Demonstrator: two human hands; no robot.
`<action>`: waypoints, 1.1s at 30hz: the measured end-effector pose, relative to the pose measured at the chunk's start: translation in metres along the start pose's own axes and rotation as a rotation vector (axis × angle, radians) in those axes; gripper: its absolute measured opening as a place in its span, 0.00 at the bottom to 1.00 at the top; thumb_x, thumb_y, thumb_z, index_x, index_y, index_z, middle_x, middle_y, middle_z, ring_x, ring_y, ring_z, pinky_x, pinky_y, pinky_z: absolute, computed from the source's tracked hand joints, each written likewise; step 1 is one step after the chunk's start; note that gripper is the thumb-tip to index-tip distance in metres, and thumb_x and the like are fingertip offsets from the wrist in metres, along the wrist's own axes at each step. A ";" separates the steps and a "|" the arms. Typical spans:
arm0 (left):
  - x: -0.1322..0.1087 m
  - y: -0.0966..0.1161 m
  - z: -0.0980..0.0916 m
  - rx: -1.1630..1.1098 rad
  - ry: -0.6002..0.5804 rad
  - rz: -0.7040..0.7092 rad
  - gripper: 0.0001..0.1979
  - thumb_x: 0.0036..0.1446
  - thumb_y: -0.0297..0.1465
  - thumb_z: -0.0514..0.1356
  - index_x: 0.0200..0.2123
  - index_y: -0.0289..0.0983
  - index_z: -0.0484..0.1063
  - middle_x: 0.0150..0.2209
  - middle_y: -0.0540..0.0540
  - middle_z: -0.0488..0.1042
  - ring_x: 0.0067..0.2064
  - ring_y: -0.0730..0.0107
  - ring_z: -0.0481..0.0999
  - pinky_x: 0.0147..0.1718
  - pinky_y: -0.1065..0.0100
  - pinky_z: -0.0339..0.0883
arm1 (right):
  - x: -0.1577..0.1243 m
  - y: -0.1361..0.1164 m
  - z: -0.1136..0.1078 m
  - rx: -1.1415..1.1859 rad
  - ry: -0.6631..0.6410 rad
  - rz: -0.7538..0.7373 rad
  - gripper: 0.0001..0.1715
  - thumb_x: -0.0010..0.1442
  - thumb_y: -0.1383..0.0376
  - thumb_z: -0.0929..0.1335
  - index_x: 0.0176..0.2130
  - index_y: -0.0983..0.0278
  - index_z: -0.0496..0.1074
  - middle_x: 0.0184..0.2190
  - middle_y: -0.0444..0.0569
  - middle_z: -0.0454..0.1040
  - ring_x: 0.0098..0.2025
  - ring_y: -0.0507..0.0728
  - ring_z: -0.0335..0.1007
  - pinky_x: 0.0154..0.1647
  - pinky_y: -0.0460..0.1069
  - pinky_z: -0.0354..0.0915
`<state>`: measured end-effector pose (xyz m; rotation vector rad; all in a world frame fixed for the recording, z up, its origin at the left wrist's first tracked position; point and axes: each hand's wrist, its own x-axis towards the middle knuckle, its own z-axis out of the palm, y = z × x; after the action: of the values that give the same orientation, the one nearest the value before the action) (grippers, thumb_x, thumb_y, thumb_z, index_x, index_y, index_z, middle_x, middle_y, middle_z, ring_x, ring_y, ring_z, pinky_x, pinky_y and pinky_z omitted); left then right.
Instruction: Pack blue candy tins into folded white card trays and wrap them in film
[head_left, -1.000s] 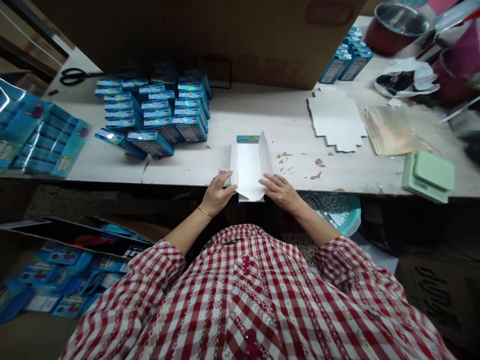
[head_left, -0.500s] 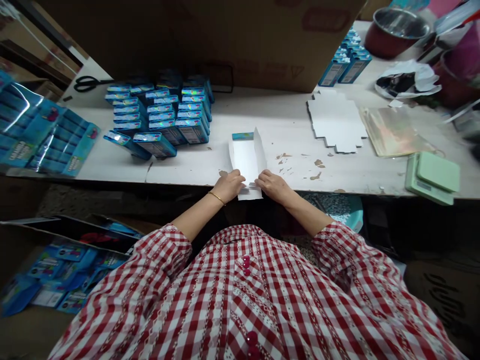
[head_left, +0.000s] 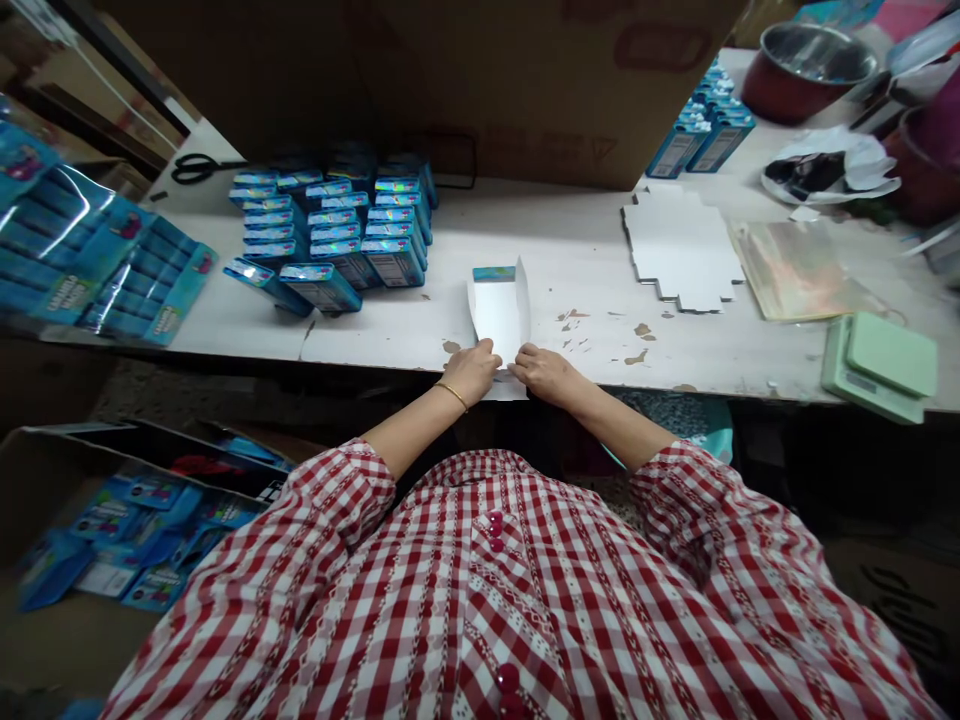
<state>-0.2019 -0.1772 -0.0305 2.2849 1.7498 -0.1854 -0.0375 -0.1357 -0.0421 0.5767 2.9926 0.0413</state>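
A part-folded cardboard box [head_left: 496,308], white inside with a blue strip on its far end wall, lies at the table's front edge. Its two long sides stand up and its near flap sticks out past the edge. My left hand [head_left: 472,372] pinches the near left corner, and my right hand [head_left: 544,372] pinches the near right corner. Both sets of fingers are closed on the card. To the right lies a stack of flat white box blanks [head_left: 681,245]. Several small blue boxes [head_left: 337,245] stand in rows to the left.
A large brown carton [head_left: 390,90] stands at the back. Black scissors [head_left: 196,168] lie far left, near blue display packs [head_left: 112,250]. On the right are clear plastic bags [head_left: 795,268], a green scale [head_left: 883,362] and a metal bowl [head_left: 810,75]. An open carton [head_left: 45,640] of blue packs stands lower left.
The view has shifted slightly. My left fingers have moved a little inward along the box's near end; both hands keep hold of its corners.
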 end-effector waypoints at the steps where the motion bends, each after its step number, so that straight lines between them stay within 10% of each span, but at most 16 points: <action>1: 0.000 0.000 -0.001 0.000 -0.010 0.012 0.15 0.60 0.30 0.48 0.36 0.36 0.74 0.41 0.42 0.67 0.36 0.65 0.71 0.30 0.67 0.59 | 0.000 0.000 0.000 0.002 0.001 0.005 0.14 0.61 0.73 0.58 0.39 0.72 0.72 0.31 0.55 0.72 0.39 0.58 0.61 0.35 0.50 0.58; 18: 0.006 0.000 0.007 -0.066 0.087 -0.047 0.16 0.61 0.35 0.48 0.38 0.41 0.75 0.42 0.45 0.68 0.35 0.68 0.70 0.33 0.67 0.59 | -0.003 0.005 0.005 0.078 0.081 0.029 0.15 0.60 0.73 0.59 0.42 0.71 0.72 0.34 0.56 0.73 0.45 0.59 0.65 0.43 0.52 0.65; 25: 0.006 0.000 -0.004 -0.076 0.014 -0.008 0.16 0.60 0.37 0.48 0.38 0.40 0.75 0.41 0.45 0.69 0.37 0.66 0.72 0.34 0.67 0.59 | -0.035 -0.017 0.012 0.106 0.416 -0.062 0.09 0.59 0.66 0.63 0.41 0.62 0.69 0.57 0.51 0.63 0.64 0.62 0.47 0.63 0.69 0.40; 33: 0.020 -0.019 -0.019 -0.155 -0.093 0.181 0.14 0.57 0.33 0.50 0.35 0.42 0.76 0.41 0.48 0.72 0.39 0.67 0.72 0.34 0.70 0.60 | -0.008 -0.001 0.021 0.397 0.604 0.175 0.10 0.62 0.69 0.57 0.32 0.63 0.65 0.59 0.56 0.59 0.65 0.57 0.43 0.59 0.57 0.60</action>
<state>-0.2155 -0.1492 -0.0196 2.2679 1.4510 -0.1150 -0.0281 -0.1392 -0.0625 1.0264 3.5426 -0.4563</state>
